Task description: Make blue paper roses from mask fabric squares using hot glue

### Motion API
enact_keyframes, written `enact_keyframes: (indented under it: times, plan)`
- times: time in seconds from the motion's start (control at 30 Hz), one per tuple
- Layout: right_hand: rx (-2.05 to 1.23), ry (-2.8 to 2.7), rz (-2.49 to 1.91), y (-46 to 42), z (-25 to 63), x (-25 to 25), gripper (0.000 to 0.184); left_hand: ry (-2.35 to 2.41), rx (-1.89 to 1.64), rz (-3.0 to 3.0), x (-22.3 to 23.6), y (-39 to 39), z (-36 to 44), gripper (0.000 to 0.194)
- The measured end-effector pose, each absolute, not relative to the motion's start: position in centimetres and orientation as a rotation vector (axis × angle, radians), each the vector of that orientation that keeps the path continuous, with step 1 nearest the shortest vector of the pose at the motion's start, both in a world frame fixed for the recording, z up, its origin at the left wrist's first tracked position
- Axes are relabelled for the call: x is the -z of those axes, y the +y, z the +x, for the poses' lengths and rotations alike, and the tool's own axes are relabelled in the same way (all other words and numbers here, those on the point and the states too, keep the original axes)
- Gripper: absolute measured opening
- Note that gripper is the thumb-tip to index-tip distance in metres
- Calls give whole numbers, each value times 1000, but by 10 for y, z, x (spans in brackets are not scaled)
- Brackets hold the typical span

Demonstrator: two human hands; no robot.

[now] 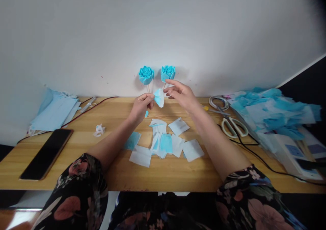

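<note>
Between thumb and fingers, my left hand [143,107] pinches the narrow end of a blue and white fabric petal [159,98], which fans out to the right. My right hand [181,93] hovers just right of the petal's white edge, fingers apart; I see nothing held in it. Behind the hands, two blue fabric roses, a left rose [146,75] and a right rose [168,74], stand on thin sticks against the wall. Several cut fabric squares [193,150], white on one side and blue on the other, lie on the table below my hands.
On the left are a stack of blue face masks [54,109], a black phone [47,154] and a crumpled white scrap [99,130]. White-handled scissors [233,126], a coiled cable [219,103] and a heap of blue fabric pieces [275,111] lie on the right. A wall stands behind.
</note>
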State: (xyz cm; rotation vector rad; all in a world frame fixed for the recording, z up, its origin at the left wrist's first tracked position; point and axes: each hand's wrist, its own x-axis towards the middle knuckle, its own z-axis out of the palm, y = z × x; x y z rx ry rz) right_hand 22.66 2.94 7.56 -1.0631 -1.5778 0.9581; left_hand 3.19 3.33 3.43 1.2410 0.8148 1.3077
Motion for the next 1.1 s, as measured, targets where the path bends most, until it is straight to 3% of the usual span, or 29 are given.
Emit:
enact_keyframes:
  times: [0.13, 0.4, 1.1]
  plan:
    - [-968, -1618, -1056, 31, 224, -73, 55, 805, -1345, 1232, -37, 32, 31, 34]
    - [-1053, -1705, -1092, 23, 211, -71, 87, 795, -1378, 1217, -36, 32, 31, 35]
    - [-987, -1595, -1032, 30, 204, -59, 72, 795, -1348, 1257, -33, 31, 32, 36]
